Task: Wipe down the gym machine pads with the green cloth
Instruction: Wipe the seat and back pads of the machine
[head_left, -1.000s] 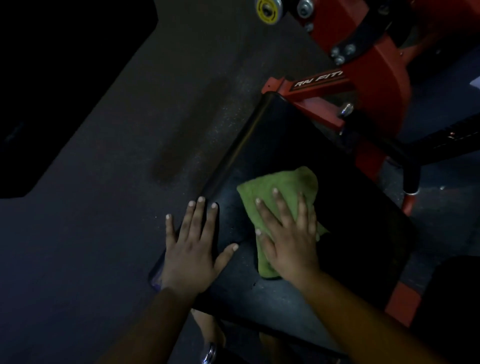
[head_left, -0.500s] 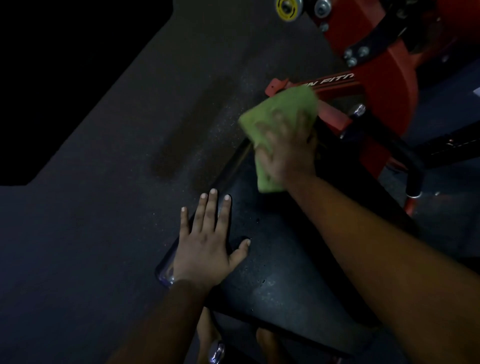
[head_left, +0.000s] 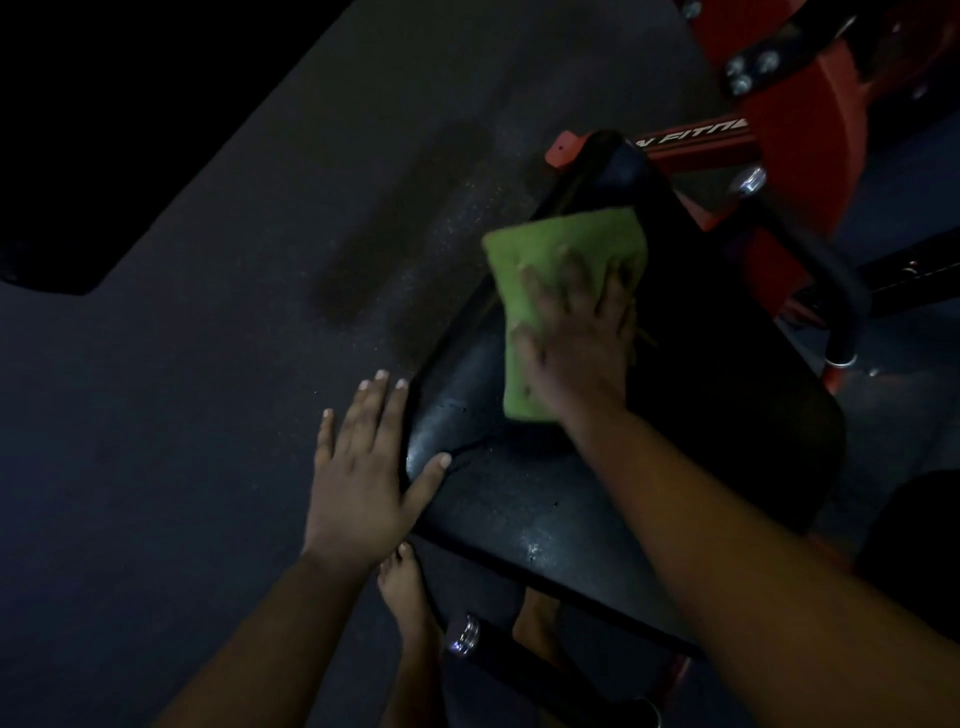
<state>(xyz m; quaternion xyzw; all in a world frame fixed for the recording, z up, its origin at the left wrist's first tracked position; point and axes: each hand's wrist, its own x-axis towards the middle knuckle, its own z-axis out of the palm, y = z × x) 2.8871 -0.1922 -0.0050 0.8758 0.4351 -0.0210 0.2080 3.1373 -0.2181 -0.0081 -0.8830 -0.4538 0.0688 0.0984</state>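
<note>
A black padded seat (head_left: 545, 499) of a red gym machine runs from the lower right up toward the machine's frame. The green cloth (head_left: 550, 249) lies flat on the middle-upper part of the pad. My right hand (head_left: 576, 332) presses on the cloth with straight, spread fingers. My left hand (head_left: 363, 467) lies flat at the pad's left edge, fingers straight, thumb resting on the pad, holding nothing.
The red machine frame (head_left: 779, 135) with bolts and a black curved bar (head_left: 831, 291) rises at the upper right. Dark rubber floor (head_left: 208, 364) spreads to the left. My bare feet (head_left: 405, 587) and a chrome-capped black bar (head_left: 462, 634) sit below the pad's near edge.
My right hand pushed the cloth from the pad's middle up to its far end, then drew it back down to the middle-upper part. My left hand stayed at the left edge.
</note>
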